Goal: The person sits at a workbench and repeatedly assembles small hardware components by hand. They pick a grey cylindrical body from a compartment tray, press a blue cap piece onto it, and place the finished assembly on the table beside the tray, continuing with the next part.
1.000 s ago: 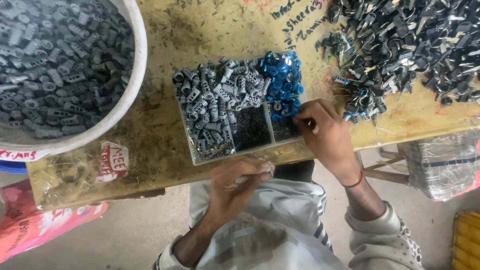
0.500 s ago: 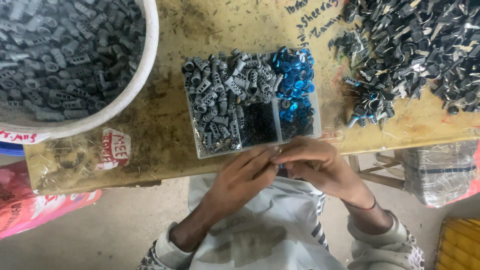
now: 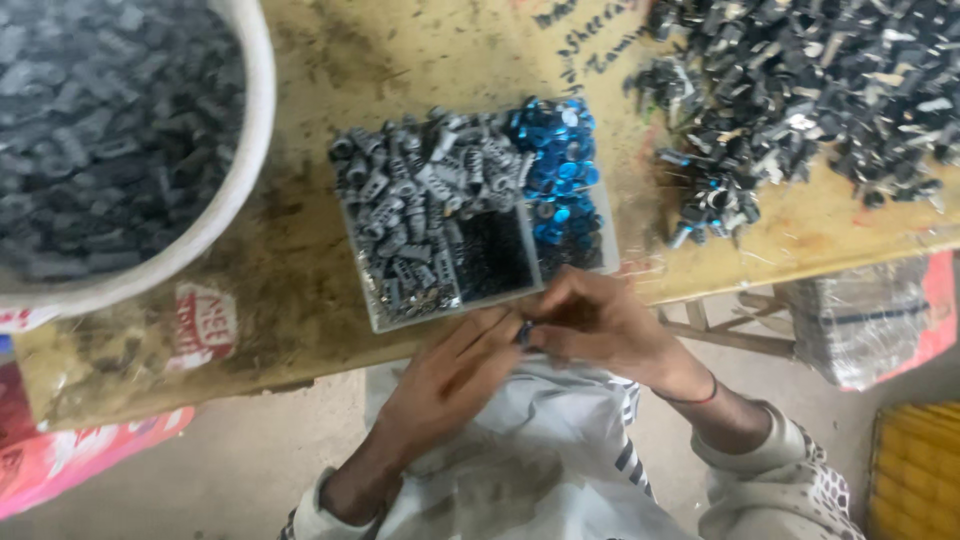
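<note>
The head camera looks straight down on a worn, stained yellow wooden table. Near its lower left edge a small white rectangular label with red print is stuck flat to the wood, tilted a little. Handwritten dark marks run across the table top near the upper middle. Below the table's left end a pink and red printed plastic bag lies on the floor, and under the right end sits a clear plastic-wrapped bundle beside a yellow ribbed crate.

A clear plastic compartment tray stands at the table's near edge. Its left part holds grey ribbed plastic pieces, its middle part tiny black bits, and its right part shiny blue round caps. A large white plastic tub full of the same grey pieces fills the upper left. A loose heap of dark metal-and-black assembled parts spreads over the upper right.

Both hands meet just below the tray, off the table's edge, above the lap. The left hand is curled, fingertips pinched narrow. The right hand is curled too, its fingertips pressed against the left's. Between them sits a small dark round piece, gripped by both; its finer shape is too small to tell.
</note>
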Tool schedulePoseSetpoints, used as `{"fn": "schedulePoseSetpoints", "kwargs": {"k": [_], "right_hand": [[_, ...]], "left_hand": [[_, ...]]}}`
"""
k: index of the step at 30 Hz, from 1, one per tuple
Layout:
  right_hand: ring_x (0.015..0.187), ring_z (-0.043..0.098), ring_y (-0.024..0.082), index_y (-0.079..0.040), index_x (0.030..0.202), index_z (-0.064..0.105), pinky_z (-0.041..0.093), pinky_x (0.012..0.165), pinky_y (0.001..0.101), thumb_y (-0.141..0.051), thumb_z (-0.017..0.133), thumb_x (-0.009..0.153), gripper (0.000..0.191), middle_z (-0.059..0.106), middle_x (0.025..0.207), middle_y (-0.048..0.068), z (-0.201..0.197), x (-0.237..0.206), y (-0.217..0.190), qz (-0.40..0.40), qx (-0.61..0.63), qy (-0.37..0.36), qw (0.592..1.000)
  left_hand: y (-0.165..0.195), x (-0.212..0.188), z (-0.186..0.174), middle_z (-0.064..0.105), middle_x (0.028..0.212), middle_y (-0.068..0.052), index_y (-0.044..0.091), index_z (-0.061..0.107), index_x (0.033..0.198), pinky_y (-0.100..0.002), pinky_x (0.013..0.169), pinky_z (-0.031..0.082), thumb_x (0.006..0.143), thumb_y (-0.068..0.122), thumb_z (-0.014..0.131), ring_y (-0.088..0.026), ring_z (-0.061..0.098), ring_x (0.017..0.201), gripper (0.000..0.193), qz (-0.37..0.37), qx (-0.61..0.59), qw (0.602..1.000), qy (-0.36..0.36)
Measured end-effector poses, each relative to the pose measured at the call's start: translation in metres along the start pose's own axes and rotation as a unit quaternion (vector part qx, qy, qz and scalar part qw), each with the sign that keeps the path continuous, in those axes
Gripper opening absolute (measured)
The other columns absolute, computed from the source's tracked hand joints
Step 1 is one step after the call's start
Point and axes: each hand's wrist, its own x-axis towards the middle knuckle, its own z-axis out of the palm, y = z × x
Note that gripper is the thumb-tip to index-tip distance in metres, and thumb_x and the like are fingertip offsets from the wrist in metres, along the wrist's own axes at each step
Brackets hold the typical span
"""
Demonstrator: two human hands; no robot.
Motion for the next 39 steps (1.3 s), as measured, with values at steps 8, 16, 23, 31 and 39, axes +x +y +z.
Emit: {"fn": "schedulePoseSetpoints", "kwargs": {"k": [8, 16, 23, 31, 39], "right_hand": [[0.106, 0.053, 0.011, -0.005, 0.136, 0.031, 0.051, 0.09, 0.0273, 0.003, 0.051, 0.108, 0.035, 0.05, 0.122, 0.009, 0.027, -0.006, 0.04, -0.091, 0.114, -0.013, 0.989], [0.099, 0.068, 0.011, -0.006, 0.13, 0.059, 0.058, 0.081, 0.03, -0.003, 0.071, 0.088, 0.043, 0.066, 0.122, 0.006, -0.018, -0.001, 0.003, -0.118, -0.315, -0.022, 0.942], [0.1, 0.064, 0.035, -0.006, 0.107, 0.073, 0.047, 0.092, 0.0406, -0.005, 0.079, 0.094, 0.014, 0.069, 0.106, 0.016, -0.151, -0.007, -0.029, -0.205, -0.664, 0.356, 0.625], [0.081, 0.066, 0.016, -0.007, 0.11, 0.06, 0.05, 0.107, 0.0358, -0.015, 0.05, 0.112, 0.012, 0.071, 0.091, 0.006, -0.124, -0.024, -0.029, -0.37, -0.097, 0.314, 0.869], [0.087, 0.069, 0.026, -0.004, 0.116, 0.052, 0.057, 0.08, 0.0404, -0.001, 0.063, 0.09, 0.028, 0.068, 0.09, 0.012, -0.038, -0.05, -0.067, -0.336, -0.481, 0.041, 0.808]], "left_hand": [[-0.001, 0.011, 0.027, 0.075, 0.103, -0.01, 0.003, 0.073, 0.114, -0.033, 0.078, 0.058, 0.079, -0.008, 0.078, -0.025, 0.072, 0.093, 0.036, -0.022, 0.021, 0.989, 0.148], [0.003, 0.008, 0.024, 0.076, 0.102, -0.01, 0.0, 0.073, 0.114, -0.035, 0.081, 0.059, 0.083, -0.003, 0.082, -0.023, 0.073, 0.094, 0.032, 0.05, 0.058, 0.981, 0.178], [-0.005, 0.008, 0.02, 0.077, 0.103, -0.009, 0.004, 0.074, 0.114, -0.034, 0.082, 0.059, 0.084, -0.004, 0.078, -0.022, 0.074, 0.096, 0.031, 0.038, 0.028, 0.987, 0.151], [-0.009, 0.011, 0.02, 0.076, 0.109, -0.009, 0.005, 0.074, 0.115, -0.03, 0.077, 0.063, 0.083, -0.006, 0.078, -0.018, 0.074, 0.094, 0.034, -0.069, -0.142, 0.982, 0.099], [0.003, 0.025, 0.028, 0.075, 0.115, -0.01, 0.005, 0.067, 0.124, -0.032, 0.077, 0.062, 0.092, 0.002, 0.08, -0.019, 0.075, 0.097, 0.035, 0.05, -0.025, 0.997, 0.051]]}}
